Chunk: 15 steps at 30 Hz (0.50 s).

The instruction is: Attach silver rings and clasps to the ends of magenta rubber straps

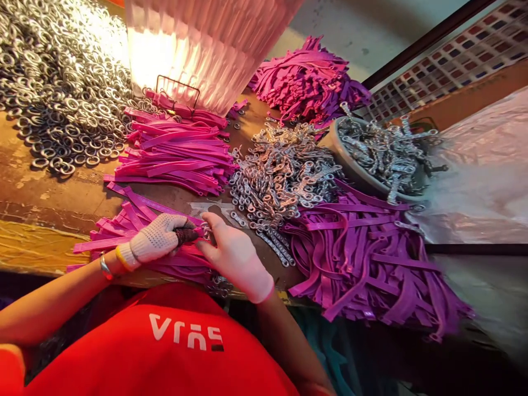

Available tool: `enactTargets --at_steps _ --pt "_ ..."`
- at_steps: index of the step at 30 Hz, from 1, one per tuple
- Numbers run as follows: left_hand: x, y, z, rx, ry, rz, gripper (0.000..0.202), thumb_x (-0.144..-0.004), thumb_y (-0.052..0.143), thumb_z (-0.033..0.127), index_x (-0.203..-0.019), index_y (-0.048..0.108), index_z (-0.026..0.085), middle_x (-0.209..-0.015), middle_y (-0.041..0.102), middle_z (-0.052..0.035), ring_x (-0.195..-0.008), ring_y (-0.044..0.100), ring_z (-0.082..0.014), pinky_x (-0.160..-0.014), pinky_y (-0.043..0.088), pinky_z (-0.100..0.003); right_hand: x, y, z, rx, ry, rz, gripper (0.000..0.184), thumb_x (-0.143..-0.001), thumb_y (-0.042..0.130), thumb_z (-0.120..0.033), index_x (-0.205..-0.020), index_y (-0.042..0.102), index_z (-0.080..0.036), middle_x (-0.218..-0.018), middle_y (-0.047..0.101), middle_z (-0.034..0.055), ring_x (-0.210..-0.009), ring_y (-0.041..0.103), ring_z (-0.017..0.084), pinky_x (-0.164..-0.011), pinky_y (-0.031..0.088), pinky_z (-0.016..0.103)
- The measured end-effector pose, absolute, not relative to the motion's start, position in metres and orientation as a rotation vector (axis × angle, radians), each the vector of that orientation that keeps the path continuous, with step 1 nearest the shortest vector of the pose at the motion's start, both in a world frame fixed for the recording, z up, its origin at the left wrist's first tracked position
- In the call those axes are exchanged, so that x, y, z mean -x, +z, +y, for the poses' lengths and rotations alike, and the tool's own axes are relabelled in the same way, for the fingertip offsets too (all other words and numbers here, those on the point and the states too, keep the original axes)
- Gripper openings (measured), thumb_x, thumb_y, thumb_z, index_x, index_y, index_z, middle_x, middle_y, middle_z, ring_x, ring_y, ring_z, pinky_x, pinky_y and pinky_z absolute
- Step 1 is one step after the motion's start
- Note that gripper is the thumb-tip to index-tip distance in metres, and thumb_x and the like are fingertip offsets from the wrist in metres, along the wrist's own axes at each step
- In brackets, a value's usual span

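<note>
My left hand, in a white knitted glove, pinches a pink strap at the front of the wooden table. My right hand, in a thin pale glove, is curled round a small metal clip at the same strap's end, thumb meeting the left fingers. Both hands rest on a loose bundle of pink straps. A heap of metal clips lies just beyond my right hand.
Silver rings cover the far left of the table. More pink straps lie mid-table, purple straps at the right and further back. A bowl's rim holds clips. A pink ribbed bucket stands behind.
</note>
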<state>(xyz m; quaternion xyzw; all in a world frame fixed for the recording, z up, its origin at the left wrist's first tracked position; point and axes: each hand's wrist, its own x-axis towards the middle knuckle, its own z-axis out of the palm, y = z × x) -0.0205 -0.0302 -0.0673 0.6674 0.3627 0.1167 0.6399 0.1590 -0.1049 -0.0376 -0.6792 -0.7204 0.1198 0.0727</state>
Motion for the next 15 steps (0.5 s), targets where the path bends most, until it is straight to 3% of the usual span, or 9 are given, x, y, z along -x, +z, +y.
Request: enactTargets --at_steps 5,10,15 --pt "0.020 -0.067 -0.034 -1.737 0.294 0.856 0.037 -0.093 0.052 0.044 -0.075 0.063 0.014 -0.067 0.059 -0.0008 -0.063 0.046 -0.0131 -0.059 0.034 -0.025 -0.156 -0.046 -0.109 2.155 0.358 -2.310 0.026 -0.099 0.057 -0.038 -0.112 0.062 -0.017 -0.080 0.076 0.0049 -0.076 0.074 0.022 -0.061 0.037 0.028" --pt "0.017 -0.070 -0.033 -1.825 0.245 0.853 0.038 -0.092 0.048 0.044 -0.073 0.064 0.014 -0.071 0.064 -0.0029 -0.067 0.050 -0.0157 -0.062 0.036 -0.026 -0.150 -0.056 -0.110 2.099 0.181 -2.527 0.032 -0.104 0.045 -0.039 -0.102 0.062 -0.012 -0.075 0.073 0.0121 -0.067 0.072 0.025 -0.055 0.033 0.029" --pt "0.019 -0.059 -0.026 -1.866 0.078 0.761 0.030 -0.089 0.048 0.034 -0.079 0.068 0.015 -0.080 0.072 -0.0044 -0.074 0.060 -0.0186 -0.067 0.044 -0.026 -0.153 -0.044 -0.114 2.066 0.280 -2.630 0.036 -0.103 0.046 -0.044 -0.100 0.063 -0.013 -0.072 0.072 0.0113 -0.067 0.071 0.025 -0.054 0.032 0.029"
